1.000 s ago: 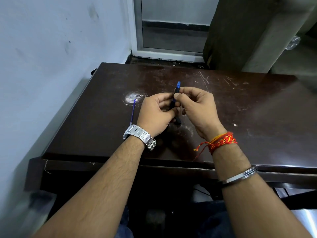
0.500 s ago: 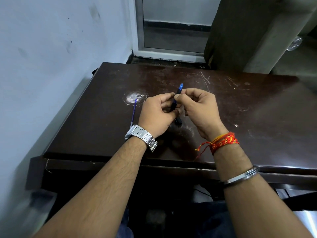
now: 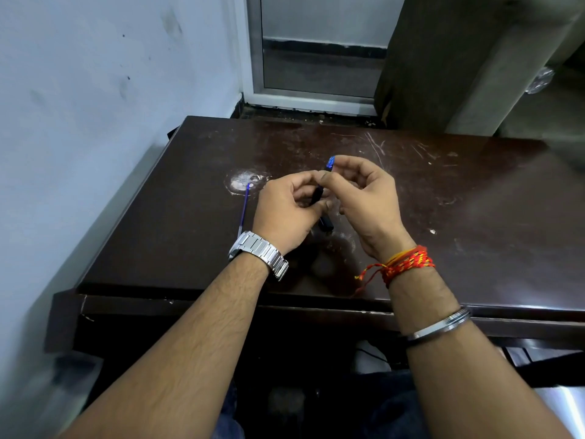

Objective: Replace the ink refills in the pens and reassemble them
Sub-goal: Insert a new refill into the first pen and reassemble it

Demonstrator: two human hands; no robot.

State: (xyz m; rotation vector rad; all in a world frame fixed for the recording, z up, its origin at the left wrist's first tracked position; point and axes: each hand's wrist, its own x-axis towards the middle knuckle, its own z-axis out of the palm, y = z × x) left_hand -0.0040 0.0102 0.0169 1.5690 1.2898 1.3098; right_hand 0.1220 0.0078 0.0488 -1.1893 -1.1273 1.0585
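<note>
A dark pen barrel (image 3: pixel 316 194) with a blue tip piece (image 3: pixel 330 162) is held above the dark brown table (image 3: pixel 474 223). My left hand (image 3: pixel 285 210) grips the lower barrel, whose black end sticks out below my fingers. My right hand (image 3: pixel 364 194) pinches the upper part just under the blue tip. A thin blue ink refill (image 3: pixel 244 207) lies on the table left of my left hand, its near end hidden behind my wristwatch.
The table stands against a pale wall (image 3: pixel 79 122) on the left. A whitish worn patch (image 3: pixel 245 182) marks the tabletop by the refill's far end. A door frame (image 3: pixel 313 96) and a brown panel (image 3: pixel 443 58) stand behind the table.
My right hand's fingers have slid up the pen toward the blue tip. Both hands and the pen have shifted slightly right. The refill on the table has not moved.
</note>
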